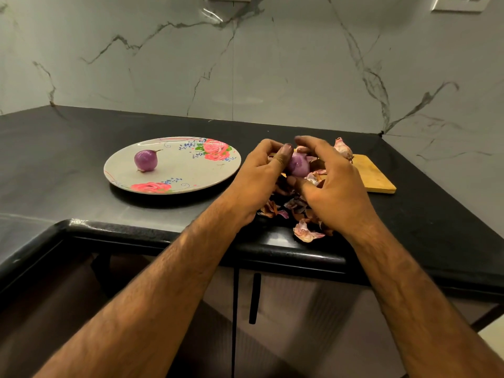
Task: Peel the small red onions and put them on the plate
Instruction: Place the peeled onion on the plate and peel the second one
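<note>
Glossy floral plate (174,184), polished black stone counter (68,148), matt wooden board (373,175), papery onion skins (306,231)

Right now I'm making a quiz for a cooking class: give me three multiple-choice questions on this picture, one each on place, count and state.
1. The plate lies A) left of the left hand B) on a shelf C) on the floor
2. Onions on the plate: A) one B) two C) four
3. The onion above the peels is A) lying loose B) gripped by the left hand and the right hand C) halved
Answers: 1A, it sits on the counter beside that hand; 2A, a single peeled onion rests there; 3B, both hands' fingers curl round it.
</note>
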